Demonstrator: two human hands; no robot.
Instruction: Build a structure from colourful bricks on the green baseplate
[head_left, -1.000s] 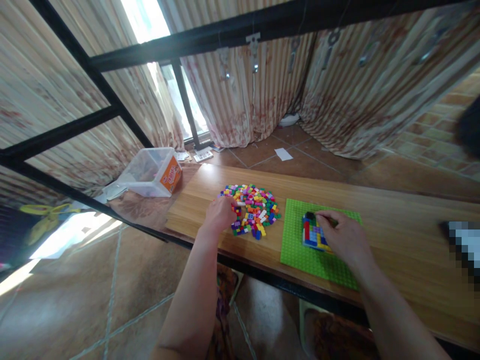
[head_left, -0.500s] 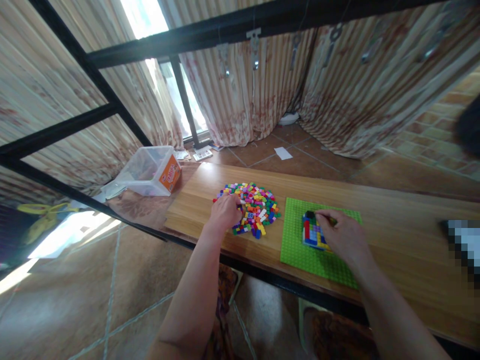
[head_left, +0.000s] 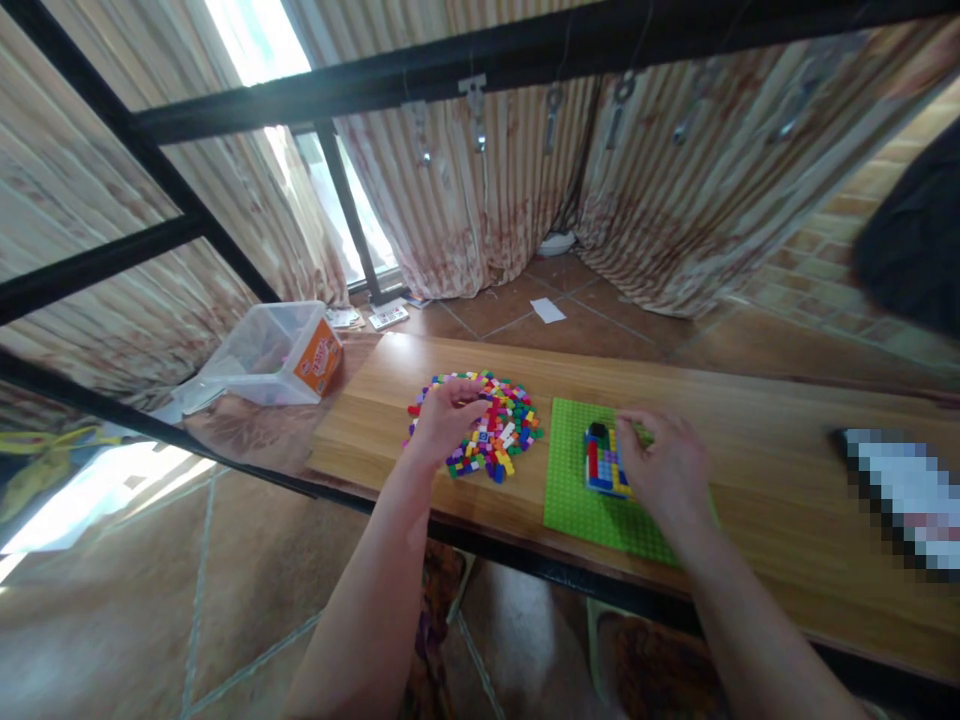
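My left hand (head_left: 446, 418) is over the left part of a pile of small coloured toy bricks (head_left: 517, 430). Its thumb and forefinger are apart, and I see nothing between them. My right hand (head_left: 667, 465) is at the right side of a small brick build (head_left: 604, 470), its fingers curled together; anything in them is too small or hidden. The build has red, blue, yellow and lilac bricks, with a black brick (head_left: 598, 430) at its far left corner. It sits on a green studded baseplate (head_left: 566, 500), and my right hand covers part of both.
The wooden table (head_left: 757, 480) carries all this. A pixelated flat object (head_left: 907, 495) lies at its right. Beyond the left end stands a clear plastic box (head_left: 262, 350) with an orange label. A black metal bar (head_left: 450, 85) crosses in front of the curtains.
My left hand has lifted slightly off the pile and its thumb and forefinger have parted. My right fingers have moved off the black brick. The whole view has shifted a little.
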